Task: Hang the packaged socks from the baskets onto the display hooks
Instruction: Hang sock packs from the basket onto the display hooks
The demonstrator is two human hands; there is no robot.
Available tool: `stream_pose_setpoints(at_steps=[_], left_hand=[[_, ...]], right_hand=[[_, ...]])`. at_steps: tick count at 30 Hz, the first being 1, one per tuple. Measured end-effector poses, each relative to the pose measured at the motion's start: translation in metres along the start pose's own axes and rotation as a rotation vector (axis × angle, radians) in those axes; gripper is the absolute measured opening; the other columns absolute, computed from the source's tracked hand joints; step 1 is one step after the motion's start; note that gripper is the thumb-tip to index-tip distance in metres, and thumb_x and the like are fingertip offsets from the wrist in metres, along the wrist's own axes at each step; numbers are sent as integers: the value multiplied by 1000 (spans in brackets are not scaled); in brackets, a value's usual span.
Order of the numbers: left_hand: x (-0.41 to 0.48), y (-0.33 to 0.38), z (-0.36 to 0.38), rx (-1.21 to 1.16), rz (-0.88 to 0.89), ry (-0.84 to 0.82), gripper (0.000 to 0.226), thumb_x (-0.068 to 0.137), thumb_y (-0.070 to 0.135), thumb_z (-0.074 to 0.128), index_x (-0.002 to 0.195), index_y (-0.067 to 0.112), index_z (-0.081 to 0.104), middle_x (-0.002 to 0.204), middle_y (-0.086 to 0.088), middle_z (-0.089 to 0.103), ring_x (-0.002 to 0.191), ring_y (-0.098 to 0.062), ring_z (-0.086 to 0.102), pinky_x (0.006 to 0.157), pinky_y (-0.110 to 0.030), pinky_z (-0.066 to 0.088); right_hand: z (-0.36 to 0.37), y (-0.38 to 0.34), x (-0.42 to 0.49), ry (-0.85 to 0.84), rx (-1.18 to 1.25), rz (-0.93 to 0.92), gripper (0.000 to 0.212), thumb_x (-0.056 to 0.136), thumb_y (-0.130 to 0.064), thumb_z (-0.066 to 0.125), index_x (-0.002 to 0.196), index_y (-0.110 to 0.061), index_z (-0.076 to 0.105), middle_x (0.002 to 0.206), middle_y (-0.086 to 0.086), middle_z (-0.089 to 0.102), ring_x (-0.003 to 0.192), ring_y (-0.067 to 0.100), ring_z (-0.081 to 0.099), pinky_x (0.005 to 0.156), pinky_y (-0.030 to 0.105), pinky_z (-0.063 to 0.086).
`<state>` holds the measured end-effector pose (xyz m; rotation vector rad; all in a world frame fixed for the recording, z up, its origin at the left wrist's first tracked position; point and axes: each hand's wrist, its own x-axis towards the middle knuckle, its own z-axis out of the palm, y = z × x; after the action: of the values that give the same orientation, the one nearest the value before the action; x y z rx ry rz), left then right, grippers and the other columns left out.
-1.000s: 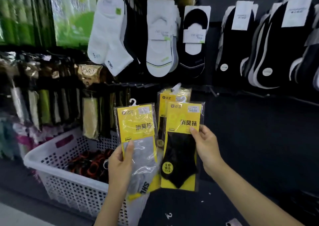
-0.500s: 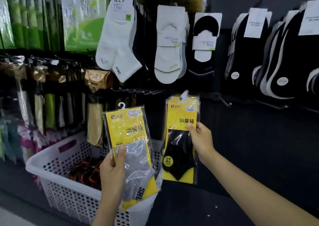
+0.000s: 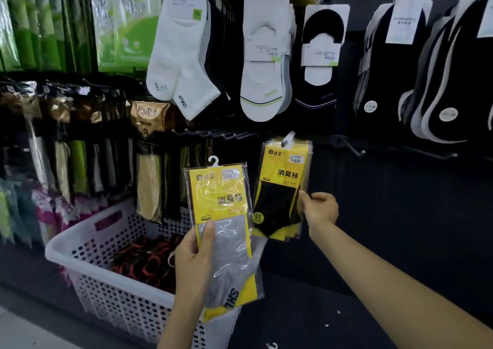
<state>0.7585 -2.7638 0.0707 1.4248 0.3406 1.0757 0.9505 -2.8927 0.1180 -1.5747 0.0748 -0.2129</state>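
My left hand (image 3: 196, 258) grips a yellow pack of grey socks (image 3: 226, 231) by its lower left side, upright, with its white hanger on top, in front of the white basket (image 3: 88, 242). A yellow pack of black socks (image 3: 282, 188) hangs on a display hook (image 3: 288, 139) with several similar packs behind it. My right hand (image 3: 318, 207) is at that pack's right edge, forefinger and thumb touching it; whether it still pinches the pack is not clear. Dark and orange items lie inside the basket.
Bare hooks (image 3: 218, 134) stick out left of the hung packs, and another bare hook (image 3: 354, 147) to the right. White and black socks (image 3: 264, 60) hang on the row above. Packaged goods (image 3: 80, 140) fill the left racks. The wall panel to the right is dark.
The black-sock pack went from my right hand's grip up onto the hook with the others. My right hand slid to its right edge. The left hand with the grey pack shifted slightly.
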Motion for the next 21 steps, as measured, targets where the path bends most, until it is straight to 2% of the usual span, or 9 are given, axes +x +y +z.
stream_pose_setpoints(at_steps=[2,5,8,10,12,14,16,18,21], left_hand=[[-3,2,4,-6,-20,-26,43,90,39,54,55,23,34,47,11,33,43,-1,30,41,-9,29],[-7,2,11,-15,-49,-74,44,86,45,55,56,23,32,50,11,27,44,-2,25,41,-11,27],[-13,2,21,-41,-56,-162,48,81,51,56,62,10,40,56,2,37,52,-10,35,49,-18,34],[-18,3,29,-86,-67,-226,54,81,50,56,74,-3,50,66,-8,49,61,-19,44,59,-31,40],[-23,5,36,-69,-44,-258,53,81,50,56,77,-3,55,68,-9,53,64,-21,49,62,-36,41],[-26,5,42,-74,-28,-290,42,80,47,58,82,5,63,73,-2,63,70,-17,60,67,-31,47],[-27,5,45,-111,-81,-336,41,78,44,59,107,17,66,96,9,73,92,-5,67,79,-21,52],[-29,5,46,-107,-104,-385,52,77,45,58,123,21,58,108,16,70,103,-1,64,85,-21,52],[-29,3,45,-68,-123,-417,55,78,47,57,129,26,54,114,11,69,108,-6,63,97,-35,50]], right_hand=[[-12,10,-13,-47,24,-29,29,83,-27,72,102,-13,56,104,5,61,86,16,57,60,19,43],[-27,14,-44,-305,127,-7,23,91,-32,60,104,-12,60,97,4,65,87,15,64,70,23,53],[-38,7,-74,-596,140,-18,24,94,-36,54,102,-16,64,96,2,70,86,12,68,69,19,53],[-45,3,-89,-720,123,-57,20,92,-34,58,97,-17,66,90,-3,73,81,7,69,64,15,51],[-50,2,-96,-730,124,-103,15,92,-27,60,92,-13,67,86,-4,73,79,5,68,61,14,50],[-56,-1,-95,-659,182,-113,13,92,-20,59,95,-10,67,90,0,74,83,8,70,68,18,55],[-61,-5,-90,-562,241,-113,12,94,-17,57,97,-10,66,90,0,75,83,8,70,69,19,56],[-65,-10,-83,-480,265,-118,12,95,-16,55,97,-10,65,86,-4,75,78,4,70,61,14,53],[-65,-19,-72,-418,247,-118,13,95,-17,55,97,-8,65,81,-6,74,74,3,70,59,14,52]])
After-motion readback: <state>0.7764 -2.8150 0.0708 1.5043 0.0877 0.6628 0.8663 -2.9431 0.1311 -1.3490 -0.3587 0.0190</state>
